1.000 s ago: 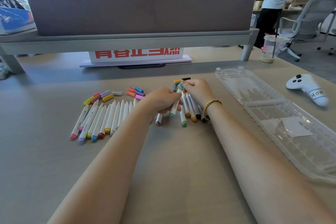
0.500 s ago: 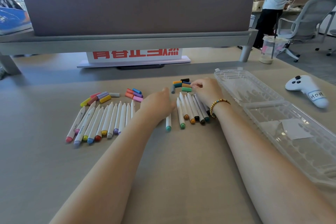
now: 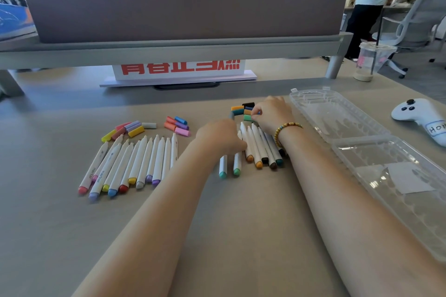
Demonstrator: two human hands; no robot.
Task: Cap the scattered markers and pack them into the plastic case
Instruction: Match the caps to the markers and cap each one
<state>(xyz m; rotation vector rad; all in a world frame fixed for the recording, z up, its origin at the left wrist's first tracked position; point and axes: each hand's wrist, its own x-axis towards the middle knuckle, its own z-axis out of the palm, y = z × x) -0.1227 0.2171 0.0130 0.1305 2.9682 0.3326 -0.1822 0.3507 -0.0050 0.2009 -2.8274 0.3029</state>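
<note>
Hands over white uncapped markers (image 3: 259, 146) | right hand (image 3: 271, 113) pinches small blue cap (image 3: 255, 112) | left hand (image 3: 220, 137) grip unclear | clear plastic case (image 3: 362, 149) open at right | risk: mismatched cap, nudged markers rolling

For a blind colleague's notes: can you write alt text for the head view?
Two bare hands work over uncapped markers on a table: the right hand pinches at loose caps, the left hand rests on markers. An open plastic case lies to the right.
</note>
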